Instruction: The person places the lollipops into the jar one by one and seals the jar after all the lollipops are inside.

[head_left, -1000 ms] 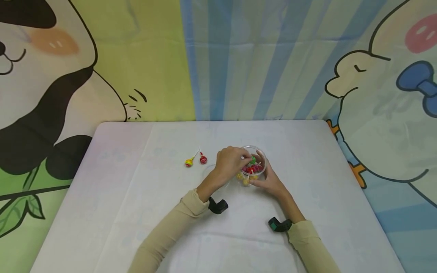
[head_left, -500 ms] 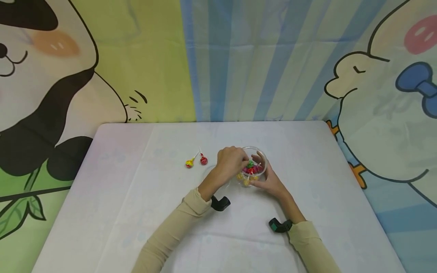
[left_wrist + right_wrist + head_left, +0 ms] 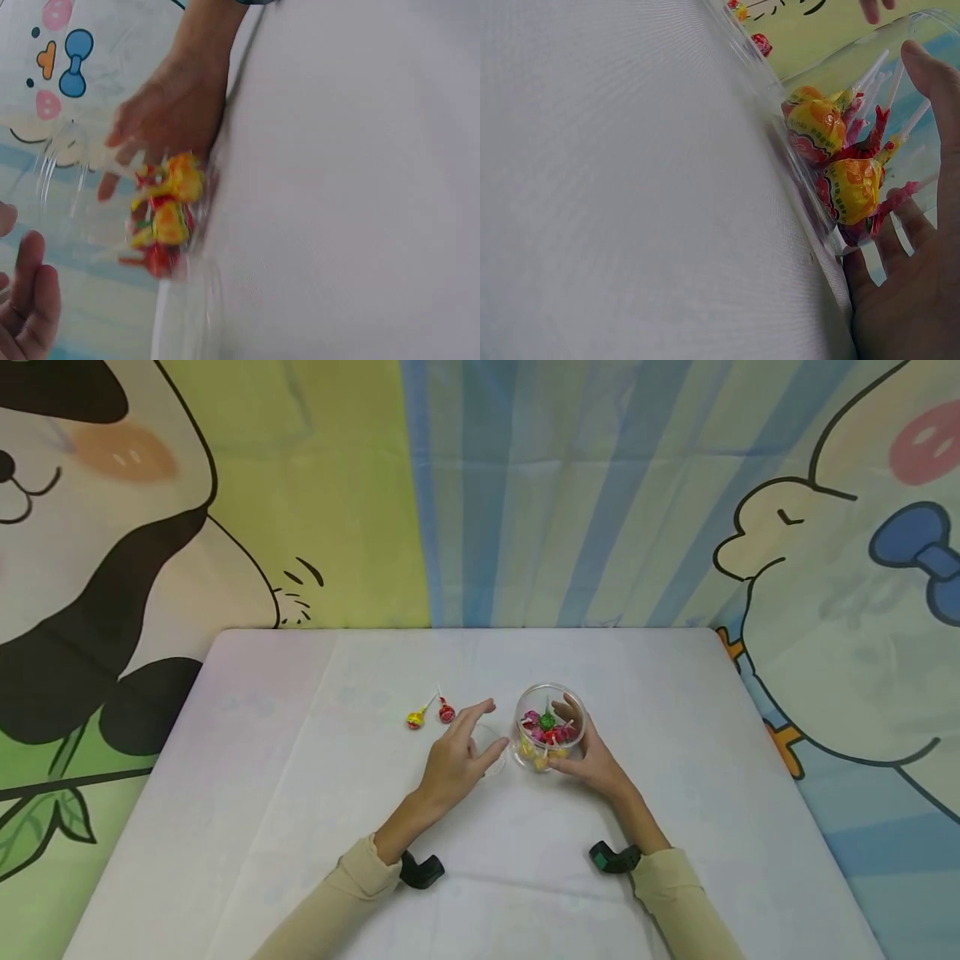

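Note:
A clear plastic jar [image 3: 529, 763] stands on the white table with several wrapped lollipops [image 3: 168, 223] inside. Yellow ones lie low, pink and red ones higher, and a green lollipop [image 3: 547, 721] sits on top. My right hand [image 3: 596, 758] grips the jar from the right, thumb in front and fingers round the far side. To the jar's left, my left hand [image 3: 450, 762] hovers with fingers extended and thumb apart, holding nothing. A clear round lid [image 3: 492, 767] lies on the table, partly hidden behind that hand.
A yellow lollipop [image 3: 416, 719] and a red lollipop [image 3: 447, 711] lie left of the jar, beyond my left hand. The white tabletop [image 3: 315, 827] meets a cartoon-printed curtain [image 3: 495, 527] at its back edge.
My left hand has let go of the green lollipop in the jar and drawn back left, its fingers spreading. My right hand and the jar have stayed in place.

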